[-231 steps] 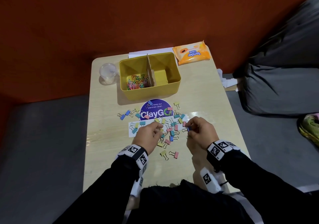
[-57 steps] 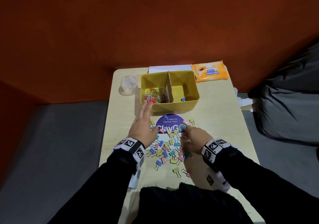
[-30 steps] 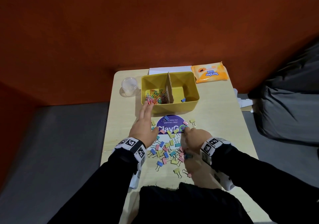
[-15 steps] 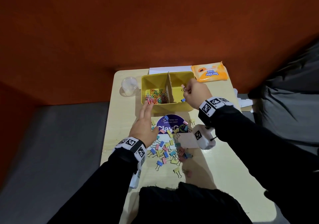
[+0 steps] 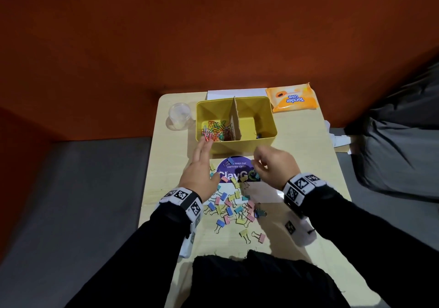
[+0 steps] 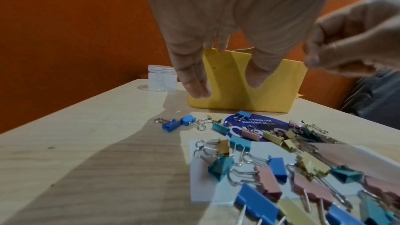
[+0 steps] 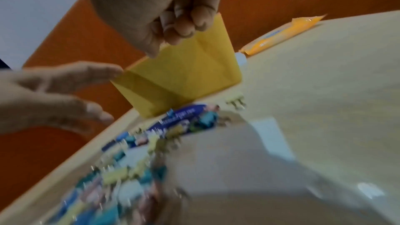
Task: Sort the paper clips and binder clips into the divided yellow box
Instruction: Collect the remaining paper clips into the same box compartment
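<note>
Orange wall backs a pale wooden table (image 5: 166, 165), and over its middle the two hands hover apart. The left hand (image 5: 200, 173) is stretched flat, fingers straight and together, its fingertips (image 6: 195, 90) touching the near left wall of the yellow box (image 5: 270, 117) — holding nothing. The right hand (image 5: 275, 167) hangs just near of the box with its fingers curled in; whether anything sits between them I cannot tell, since both wrist views blur there. Under and just near of the hands lie the binder clips (image 5: 235, 206), a loose scatter of blue, pink, yellow and teal ones spread over a purple round sticker (image 5: 235, 165) and a white card (image 5: 266, 192). Farther off, the box is split by a cardboard divider (image 5: 235, 120): the left compartment holds a heap of coloured paper clips (image 5: 216, 130), the right one a dark clip or two at its near edge — too small to make out. A clear plastic jar (image 5: 179, 116) stands just left of the box, an orange wipes packet (image 5: 293, 97) lies at the far right corner, and a white sheet (image 5: 237, 93) shows behind the box.
</note>
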`<state>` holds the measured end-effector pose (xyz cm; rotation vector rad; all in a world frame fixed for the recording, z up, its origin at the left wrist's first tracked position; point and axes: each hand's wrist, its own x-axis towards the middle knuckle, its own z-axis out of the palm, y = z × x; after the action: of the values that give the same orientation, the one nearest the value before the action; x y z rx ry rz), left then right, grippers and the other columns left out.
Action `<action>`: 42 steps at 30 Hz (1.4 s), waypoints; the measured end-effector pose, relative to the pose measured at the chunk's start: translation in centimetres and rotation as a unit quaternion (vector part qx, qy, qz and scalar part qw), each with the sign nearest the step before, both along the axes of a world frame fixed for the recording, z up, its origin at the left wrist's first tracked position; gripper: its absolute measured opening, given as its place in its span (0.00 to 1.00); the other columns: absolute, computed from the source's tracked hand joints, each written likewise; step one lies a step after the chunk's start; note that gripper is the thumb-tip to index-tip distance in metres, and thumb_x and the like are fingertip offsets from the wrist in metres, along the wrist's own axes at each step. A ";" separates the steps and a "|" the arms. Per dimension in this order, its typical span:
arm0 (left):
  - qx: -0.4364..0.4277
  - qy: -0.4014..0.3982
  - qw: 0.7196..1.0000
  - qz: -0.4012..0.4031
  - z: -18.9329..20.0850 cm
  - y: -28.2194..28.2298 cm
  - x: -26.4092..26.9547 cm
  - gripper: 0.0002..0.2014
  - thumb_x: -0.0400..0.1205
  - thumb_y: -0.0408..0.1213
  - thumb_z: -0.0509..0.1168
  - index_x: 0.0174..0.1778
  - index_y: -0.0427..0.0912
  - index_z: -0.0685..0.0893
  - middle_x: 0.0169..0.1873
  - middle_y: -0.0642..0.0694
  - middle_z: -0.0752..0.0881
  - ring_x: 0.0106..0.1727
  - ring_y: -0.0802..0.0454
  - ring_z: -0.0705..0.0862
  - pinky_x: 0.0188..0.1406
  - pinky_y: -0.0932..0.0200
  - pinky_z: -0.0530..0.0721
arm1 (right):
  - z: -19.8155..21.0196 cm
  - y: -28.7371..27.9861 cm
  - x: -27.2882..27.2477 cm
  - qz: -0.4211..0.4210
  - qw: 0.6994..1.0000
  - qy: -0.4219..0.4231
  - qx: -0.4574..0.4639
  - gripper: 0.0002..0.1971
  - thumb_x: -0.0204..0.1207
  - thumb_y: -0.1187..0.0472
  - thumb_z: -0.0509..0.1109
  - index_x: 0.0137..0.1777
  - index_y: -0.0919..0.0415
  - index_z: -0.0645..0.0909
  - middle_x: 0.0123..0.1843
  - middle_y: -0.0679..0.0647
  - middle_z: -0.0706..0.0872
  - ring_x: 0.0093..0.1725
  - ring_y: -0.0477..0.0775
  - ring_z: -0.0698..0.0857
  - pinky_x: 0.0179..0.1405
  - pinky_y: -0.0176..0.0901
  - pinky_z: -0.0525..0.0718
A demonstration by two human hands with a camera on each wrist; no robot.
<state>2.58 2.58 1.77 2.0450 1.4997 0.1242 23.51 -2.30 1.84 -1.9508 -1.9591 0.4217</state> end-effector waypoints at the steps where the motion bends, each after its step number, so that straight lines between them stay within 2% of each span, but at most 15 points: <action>1: 0.001 0.001 1.000 0.000 0.0 0.0 0.0 0.44 0.79 0.38 0.69 0.83 0.57 0.47 0.83 0.63 0.40 0.61 0.45 0.84 0.57 0.48 0.85 | -0.9 -0.4 0.2 -0.003 1.000 -0.011 -0.005 0.05 0.76 0.58 0.66 0.43 0.60 0.77 0.37 0.54 0.82 0.35 0.61 0.83 0.29 0.41 0.72; 3: 0.001 0.001 1.000 0.000 0.0 0.0 0.1 0.44 0.79 0.38 0.69 0.83 0.57 0.47 0.83 0.64 0.40 0.61 0.46 0.84 0.55 0.50 0.85 | -2.0 -0.7 0.4 -0.024 0.996 -0.032 -0.078 0.09 0.75 0.58 0.68 0.54 0.59 0.78 0.52 0.56 0.82 0.51 0.62 0.83 0.37 0.45 0.77; 5: 0.001 0.002 1.000 0.000 0.0 0.0 0.1 0.44 0.79 0.38 0.69 0.83 0.57 0.47 0.83 0.63 0.40 0.61 0.46 0.83 0.56 0.50 0.85 | -2.6 -0.6 0.4 -0.021 0.980 -0.066 -0.186 0.24 0.75 0.56 0.71 0.70 0.51 0.71 0.69 0.55 0.73 0.66 0.61 0.74 0.54 0.51 0.81; 6: 0.001 0.002 1.000 -0.001 0.0 0.0 0.0 0.44 0.79 0.38 0.69 0.83 0.57 0.47 0.83 0.63 0.40 0.62 0.46 0.83 0.56 0.51 0.85 | -2.7 -0.5 0.5 -0.015 0.973 -0.084 -0.217 0.29 0.75 0.56 0.71 0.74 0.47 0.66 0.74 0.55 0.68 0.70 0.61 0.70 0.60 0.52 0.81; 8: 0.003 0.000 1.000 -0.003 0.0 0.0 0.0 0.44 0.79 0.38 0.69 0.83 0.57 0.47 0.83 0.63 0.40 0.61 0.45 0.84 0.56 0.51 0.85 | -2.7 -0.2 0.4 0.006 0.967 -0.106 -0.231 0.31 0.76 0.55 0.69 0.77 0.43 0.62 0.77 0.54 0.64 0.73 0.60 0.67 0.65 0.52 0.79; 12: 0.004 -0.006 1.000 -0.002 -0.1 0.0 -0.1 0.43 0.79 0.38 0.69 0.83 0.57 0.48 0.83 0.64 0.40 0.61 0.44 0.84 0.56 0.49 0.84 | -3.2 0.4 0.1 0.032 0.970 -0.093 -0.222 0.24 0.78 0.63 0.66 0.73 0.46 0.72 0.71 0.53 0.74 0.69 0.58 0.71 0.65 0.49 0.78; 16: 0.002 -0.009 1.000 -0.002 -0.1 -0.1 -0.2 0.44 0.79 0.38 0.69 0.83 0.57 0.48 0.83 0.64 0.40 0.62 0.43 0.84 0.57 0.48 0.84 | -3.6 0.3 -0.4 0.034 0.973 -0.085 -0.211 0.19 0.77 0.69 0.65 0.67 0.54 0.79 0.63 0.57 0.78 0.64 0.61 0.78 0.60 0.48 0.80; 21: 0.000 -0.004 1.000 -0.002 0.0 -0.1 -0.1 0.44 0.79 0.38 0.69 0.83 0.56 0.48 0.83 0.64 0.40 0.62 0.43 0.83 0.58 0.48 0.83 | -3.8 0.3 -0.4 0.003 0.981 -0.048 -0.188 0.14 0.75 0.70 0.67 0.60 0.60 0.82 0.58 0.59 0.79 0.56 0.63 0.82 0.52 0.45 0.79; 25: 0.001 -0.002 1.000 -0.002 0.1 0.0 0.0 0.43 0.79 0.38 0.69 0.84 0.55 0.48 0.83 0.63 0.40 0.62 0.43 0.83 0.56 0.48 0.83 | -4.1 -0.1 -0.2 -0.058 0.983 0.019 -0.173 0.16 0.72 0.70 0.70 0.60 0.61 0.79 0.54 0.61 0.79 0.51 0.65 0.82 0.41 0.38 0.69; 28: -0.001 0.002 1.000 -0.001 0.2 0.0 0.0 0.44 0.79 0.38 0.69 0.84 0.55 0.48 0.83 0.62 0.40 0.62 0.43 0.83 0.55 0.49 0.83 | -4.1 -0.3 0.1 -0.102 0.979 0.064 -0.164 0.14 0.72 0.67 0.71 0.57 0.61 0.79 0.48 0.63 0.81 0.47 0.65 0.82 0.38 0.38 0.67; 31: -0.002 0.005 1.000 0.000 0.1 0.0 0.1 0.44 0.79 0.37 0.69 0.84 0.55 0.48 0.83 0.62 0.40 0.61 0.44 0.83 0.54 0.51 0.84 | -4.1 -0.5 0.3 -0.120 0.974 0.097 -0.165 0.10 0.74 0.69 0.66 0.53 0.61 0.81 0.47 0.63 0.84 0.47 0.64 0.83 0.38 0.42 0.74; 33: -0.001 0.006 1.000 0.000 0.1 0.0 0.1 0.43 0.79 0.37 0.69 0.84 0.55 0.48 0.83 0.62 0.40 0.61 0.44 0.84 0.54 0.51 0.84 | -4.0 -0.7 0.5 -0.115 0.973 0.119 -0.158 0.10 0.73 0.72 0.66 0.52 0.62 0.83 0.48 0.63 0.85 0.48 0.64 0.84 0.44 0.45 0.79; 37: -0.002 0.006 1.000 0.000 0.2 0.1 0.1 0.44 0.79 0.37 0.69 0.83 0.55 0.48 0.83 0.62 0.40 0.60 0.43 0.84 0.54 0.49 0.84 | -3.8 -1.1 1.4 -0.077 0.980 0.097 -0.157 0.12 0.71 0.69 0.71 0.53 0.60 0.85 0.51 0.60 0.86 0.50 0.61 0.84 0.47 0.44 0.80; 42: -0.004 0.006 1.000 0.005 0.2 0.0 0.2 0.43 0.79 0.38 0.69 0.83 0.55 0.48 0.83 0.62 0.41 0.60 0.43 0.84 0.54 0.49 0.84 | -3.8 -1.9 2.5 0.013 0.981 -0.022 -0.193 0.12 0.73 0.70 0.68 0.54 0.58 0.86 0.52 0.56 0.83 0.52 0.59 0.82 0.45 0.40 0.76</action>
<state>2.76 2.57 2.00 2.0354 1.5142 0.1095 25.98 -4.19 -1.93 -2.1786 -2.0531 0.8267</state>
